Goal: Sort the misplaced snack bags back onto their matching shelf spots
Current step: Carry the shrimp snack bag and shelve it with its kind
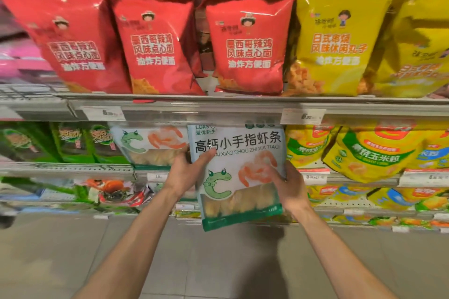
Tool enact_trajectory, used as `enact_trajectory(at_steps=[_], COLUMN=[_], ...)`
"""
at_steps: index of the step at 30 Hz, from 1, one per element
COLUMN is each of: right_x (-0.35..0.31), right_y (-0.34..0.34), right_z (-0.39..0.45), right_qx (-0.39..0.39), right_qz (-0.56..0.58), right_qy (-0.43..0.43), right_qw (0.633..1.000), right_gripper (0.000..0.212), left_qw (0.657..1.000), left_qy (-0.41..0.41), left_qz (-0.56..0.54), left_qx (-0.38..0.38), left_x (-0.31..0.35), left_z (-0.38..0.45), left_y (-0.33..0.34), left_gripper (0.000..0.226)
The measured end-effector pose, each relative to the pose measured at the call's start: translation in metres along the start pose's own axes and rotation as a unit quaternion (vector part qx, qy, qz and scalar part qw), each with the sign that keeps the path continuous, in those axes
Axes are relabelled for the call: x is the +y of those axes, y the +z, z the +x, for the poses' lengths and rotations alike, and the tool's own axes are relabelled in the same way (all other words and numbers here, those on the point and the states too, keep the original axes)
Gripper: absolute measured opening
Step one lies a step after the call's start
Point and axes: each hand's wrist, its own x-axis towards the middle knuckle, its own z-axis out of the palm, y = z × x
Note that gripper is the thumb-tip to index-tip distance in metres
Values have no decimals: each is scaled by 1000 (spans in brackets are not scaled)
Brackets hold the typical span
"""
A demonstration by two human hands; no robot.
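I hold a pale blue-and-white shrimp-stick bag (237, 172) with a green worm and pink shrimps printed on it, upright in front of the second shelf. My left hand (187, 170) grips its left edge, thumb across the front. My right hand (289, 184) grips its lower right edge. A matching shrimp-stick bag (150, 145) stands on that shelf just to the left, behind my left hand.
The top shelf (218, 104) carries three red noodle-snack bags (247, 41) and yellow bags (340, 36). Green bags (80, 143) stand left of the shrimp bags, yellow corn-snack bags (364, 153) to the right. Lower shelves hold more snacks. Grey floor lies below.
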Motion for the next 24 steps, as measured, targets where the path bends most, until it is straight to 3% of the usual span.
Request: enact_trajectory(at_steps=[4,7,8,11,16,21,24], right_x=[-13,-18,-20,-29,-24,-1,-3], right_y=[9,10,11,19,20,11,16], right_z=[8,15,17,21,19,5,1], right_qx=[22,58,71,86,67,28,32], right_qz=[50,102,119,139,120,63,74], right_qy=[7,7,6,-4,-23,31,33], right_qw=[998,993,990,987,990,997,996], right_gripper=[19,16,17,24,26,32,36], left_qw=[999,999,997,993,991,993,987], left_qy=[16,-13,-24,-25,-21,16,60], left_qz=[-31,42,69,111,126,110,137], left_qx=[14,-10,-26,-44,46,41,51], left_x=[-12,-39,-45,-58,-68,-74,-68], left_z=[-5,-12,-14,-12,8,10,9], left_y=[-7,-13,-12,-5,-3,-1,0], left_gripper=[52,99,104,92,74,70,47])
